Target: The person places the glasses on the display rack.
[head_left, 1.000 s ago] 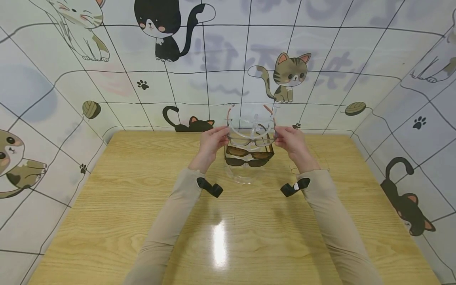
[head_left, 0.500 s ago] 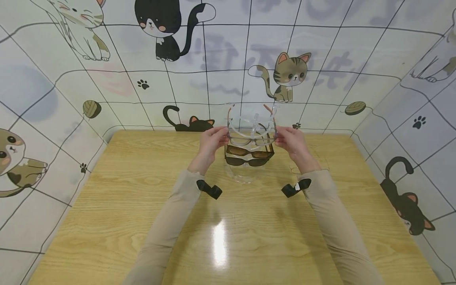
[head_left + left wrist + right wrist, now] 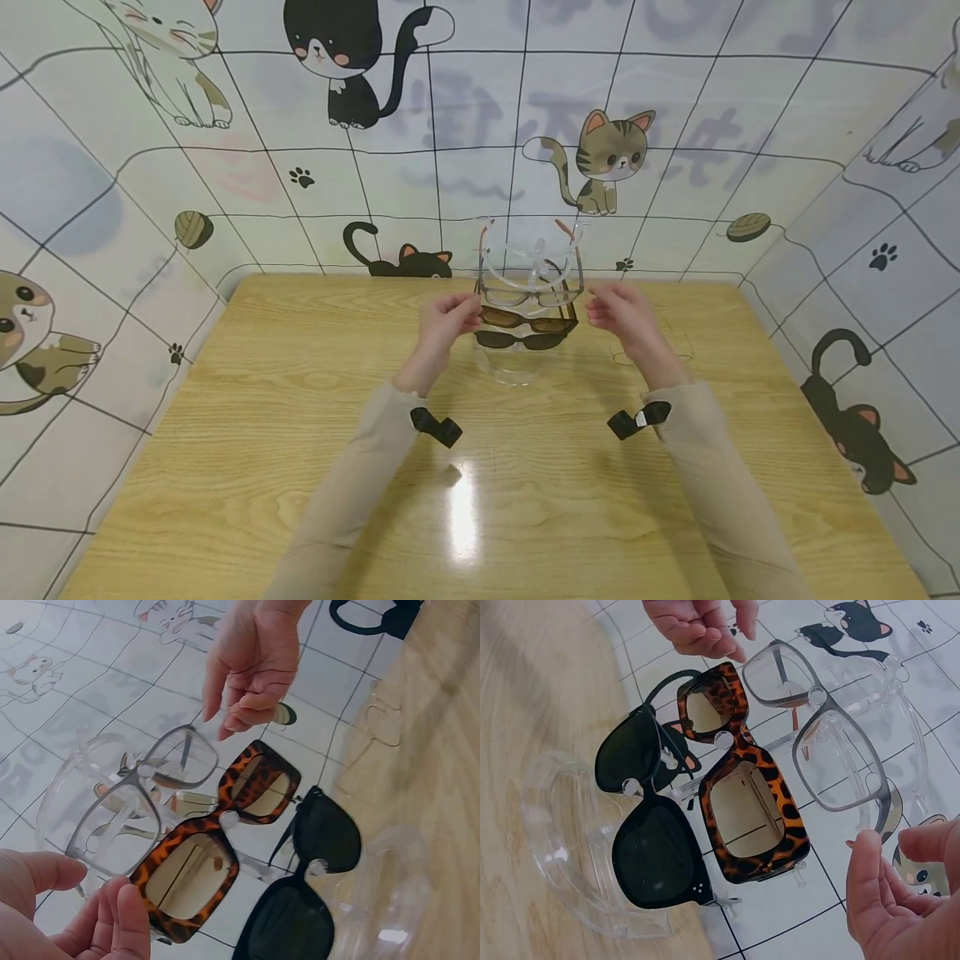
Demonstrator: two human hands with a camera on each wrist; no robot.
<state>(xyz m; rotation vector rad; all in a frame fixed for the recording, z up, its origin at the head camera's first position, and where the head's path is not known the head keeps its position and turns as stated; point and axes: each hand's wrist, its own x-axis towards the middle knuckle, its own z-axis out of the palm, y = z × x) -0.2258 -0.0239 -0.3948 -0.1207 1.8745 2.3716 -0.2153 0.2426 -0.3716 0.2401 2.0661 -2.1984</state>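
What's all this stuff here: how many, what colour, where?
stand: one, clear, on the table
grey glasses: one pair, grey, highest on stand
spotted glasses: one pair, orange-brown and black, middle
sunglasses: one pair, black, lowest
wiry thing: one, pale, on table, too faint to identify
table: one, light wood, under stand
walls: three, white, cat-printed, back and sides
cameras: two, black, on sleeves
sleeves: two, beige, foreground
left hand, right hand: two, bare, flanking stand

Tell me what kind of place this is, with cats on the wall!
Maybe a little tabletop booth or display corner, though I can't be sure. A wooden table stands against a wall with cartoon cats, and a clear stand holds three pairs of glasses.
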